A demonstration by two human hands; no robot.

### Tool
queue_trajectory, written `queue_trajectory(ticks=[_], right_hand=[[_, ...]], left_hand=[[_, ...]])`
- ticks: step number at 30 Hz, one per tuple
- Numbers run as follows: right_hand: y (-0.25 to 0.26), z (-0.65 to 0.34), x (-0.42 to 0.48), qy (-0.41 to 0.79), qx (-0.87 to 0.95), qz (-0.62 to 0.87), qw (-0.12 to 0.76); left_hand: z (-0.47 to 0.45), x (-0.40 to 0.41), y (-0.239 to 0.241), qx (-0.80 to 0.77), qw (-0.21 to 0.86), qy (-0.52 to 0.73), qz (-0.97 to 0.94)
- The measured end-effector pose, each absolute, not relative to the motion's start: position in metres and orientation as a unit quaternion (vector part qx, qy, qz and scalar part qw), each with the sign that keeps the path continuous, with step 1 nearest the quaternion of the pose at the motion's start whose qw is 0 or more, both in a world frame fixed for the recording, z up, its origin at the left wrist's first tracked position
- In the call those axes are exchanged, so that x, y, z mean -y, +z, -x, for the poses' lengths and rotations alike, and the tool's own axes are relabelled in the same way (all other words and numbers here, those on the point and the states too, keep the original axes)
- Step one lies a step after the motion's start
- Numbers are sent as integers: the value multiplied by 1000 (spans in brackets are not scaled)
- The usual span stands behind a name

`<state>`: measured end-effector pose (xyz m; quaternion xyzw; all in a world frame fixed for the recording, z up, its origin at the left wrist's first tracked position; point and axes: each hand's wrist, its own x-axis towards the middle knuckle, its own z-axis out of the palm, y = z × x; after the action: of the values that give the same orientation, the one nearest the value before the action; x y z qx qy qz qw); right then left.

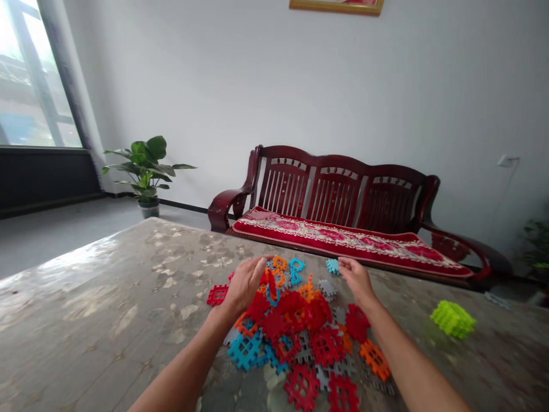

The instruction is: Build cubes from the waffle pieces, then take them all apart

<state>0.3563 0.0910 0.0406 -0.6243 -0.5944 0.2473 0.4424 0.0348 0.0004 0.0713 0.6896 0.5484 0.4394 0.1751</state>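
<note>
A heap of flat plastic interlocking tiles lies on the table between my hands. Red tiles point(328, 345) fill its middle, with blue tiles point(245, 349) at the lower left and an orange tile point(375, 359) at the right. My left hand point(246, 281) is at the heap's far left side, fingers stretched out, with no tile visible in it. On the far right, my right hand point(355, 278) has its fingers loosely extended. Its fingertips are beside a small light-blue tile stack point(333, 266); whether they touch it I cannot tell.
A lime-green block of stacked tiles point(453, 319) sits apart on the right of the table point(107, 320). Beyond the table's far edge stands a dark wooden bench point(334, 194) with a red patterned cover point(343, 236). A potted plant point(148, 166) is on the floor at left.
</note>
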Motion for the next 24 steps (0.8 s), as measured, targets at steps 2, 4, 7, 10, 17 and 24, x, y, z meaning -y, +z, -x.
queue_trajectory(ticks=[2,4,7,10,17,24], right_hand=[[30,-370,-107,215,582,650,439],[23,-378,-118,191,586,667,418],[20,-373,-127,114,628,702,315],[22,-358,-131,50,655,725,208],[29,-337,-132,14,659,745,102],[26,-345,-114,48,695,702,148]], left_hand=[[-19,-6,69,-618,117,417,-656],[-3,-11,66,-689,68,369,-620],[16,-12,60,-771,36,314,-552],[27,-11,52,-806,43,280,-519],[33,-11,35,-821,44,243,-515],[36,-11,33,-809,59,245,-531]])
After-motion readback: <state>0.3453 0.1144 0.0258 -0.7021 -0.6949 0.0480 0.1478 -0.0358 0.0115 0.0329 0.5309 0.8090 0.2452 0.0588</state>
